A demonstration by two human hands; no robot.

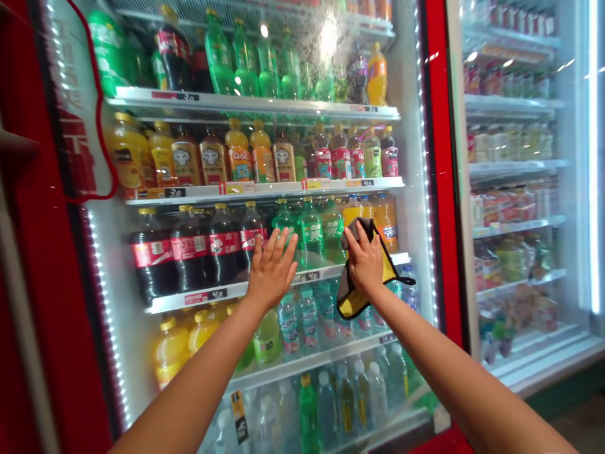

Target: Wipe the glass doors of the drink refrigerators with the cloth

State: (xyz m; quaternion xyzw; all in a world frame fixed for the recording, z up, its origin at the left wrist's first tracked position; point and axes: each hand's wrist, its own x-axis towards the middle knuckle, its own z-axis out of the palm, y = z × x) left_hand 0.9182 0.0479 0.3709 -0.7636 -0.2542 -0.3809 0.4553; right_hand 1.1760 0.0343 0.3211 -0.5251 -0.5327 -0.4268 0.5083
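Note:
My left hand [274, 268] lies flat against the glass door [413, 151] of a drinks fridge, fingers stretched out and holding nothing. To its right, my right hand [366, 258] presses a grey and yellow cleaning cloth [346, 293] with black edging onto the same glass. The cloth is bunched under the palm and fingers, and a black hanging loop sticks out at its right. Part of the cloth is hidden by the hand. Haze and light glare show on the upper part of the glass.
Behind the glass, shelves hold cola bottles [189, 252], green soda bottles [309, 233] and yellow juice bottles [167, 353]. A red door frame [447, 208] borders the glass on the right. Beyond it stands another lit fridge [515, 167] with stocked shelves.

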